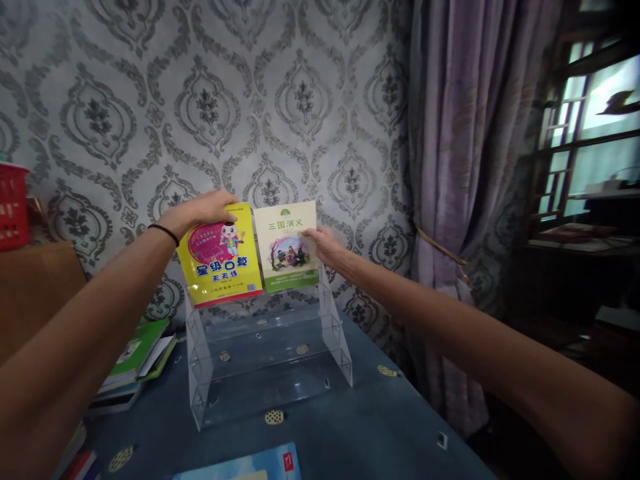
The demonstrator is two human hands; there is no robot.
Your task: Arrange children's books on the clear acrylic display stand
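My left hand [213, 205] is closed on the top edge of a yellow workbook [220, 277] with a pink circle and a cartoon child on its cover. At the right edge of a cream and green storybook [287, 230], my right hand [324, 244] pinches the cover, thumb in front. Both books stand side by side, upright, at the top tier of a clear acrylic tiered rack [265, 370]. The lower tiers of the rack hold no books.
A dark blue cloth [380, 427] covers the table. Stacked books [135, 363] lie at the left, and a blue book [250, 465] at the near edge. A red basket [13, 207] sits on a brown box [40, 287]. Purple curtain [450, 200] hangs right.
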